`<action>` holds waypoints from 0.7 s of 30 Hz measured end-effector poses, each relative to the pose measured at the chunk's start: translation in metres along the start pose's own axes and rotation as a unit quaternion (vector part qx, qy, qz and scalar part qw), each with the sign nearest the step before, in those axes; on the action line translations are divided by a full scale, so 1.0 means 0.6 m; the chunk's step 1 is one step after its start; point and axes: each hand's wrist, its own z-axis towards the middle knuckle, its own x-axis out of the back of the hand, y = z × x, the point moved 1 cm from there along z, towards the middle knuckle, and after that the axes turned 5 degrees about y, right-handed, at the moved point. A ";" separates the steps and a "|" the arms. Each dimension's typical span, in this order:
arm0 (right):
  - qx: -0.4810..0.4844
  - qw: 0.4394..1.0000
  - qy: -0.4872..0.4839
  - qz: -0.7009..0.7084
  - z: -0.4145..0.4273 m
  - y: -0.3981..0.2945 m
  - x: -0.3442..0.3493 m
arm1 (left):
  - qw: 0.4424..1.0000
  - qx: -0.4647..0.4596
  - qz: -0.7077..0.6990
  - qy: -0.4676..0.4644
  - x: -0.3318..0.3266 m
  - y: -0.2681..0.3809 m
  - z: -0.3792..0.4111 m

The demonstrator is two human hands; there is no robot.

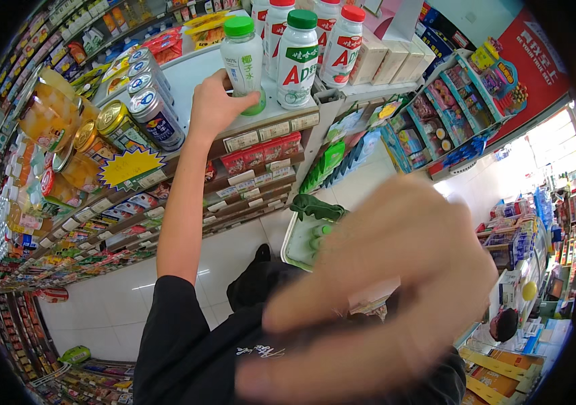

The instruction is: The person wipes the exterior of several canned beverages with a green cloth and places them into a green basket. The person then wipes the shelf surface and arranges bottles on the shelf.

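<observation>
With my left hand [222, 104] I grip the lower part of a coconut water bottle [240, 58] with a green cap, upright at the edge of the top shelf [194, 66]. Right beside it stands a white plastic drink bottle [297, 63] with a dark green cap, and several red-capped white bottles [341, 48] are behind and to the right. My right hand [384, 283], blurred and close to the camera, has its thumb and fingers apart with nothing between them. Below, partly hidden by that hand, a pale basket [290, 248] on the floor holds green-capped bottles [321, 231].
Energy drink cans [155, 119], jarred fruit [50, 114] and other cans line the shelf to the left. Small cartons [369, 58] stand right of the bottles. A tiered snack rack [445, 111] is at the right. Another person's head [503, 325] shows near a counter at the lower right.
</observation>
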 end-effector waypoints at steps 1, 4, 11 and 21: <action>-0.049 0.996 -0.004 -0.069 0.002 0.016 0.024 | 0.999 -0.016 -0.021 -0.020 -0.027 0.018 0.014; -0.154 0.966 -0.031 -0.206 0.021 0.135 0.049 | 0.999 -0.004 0.037 0.002 0.014 0.020 -0.012; -0.145 0.886 0.210 -0.387 0.054 0.353 0.109 | 0.999 0.000 0.044 -0.008 -0.006 0.054 -0.031; -0.249 0.912 0.212 -0.247 -0.006 0.424 0.086 | 0.998 -0.004 0.053 0.032 -0.015 0.043 -0.045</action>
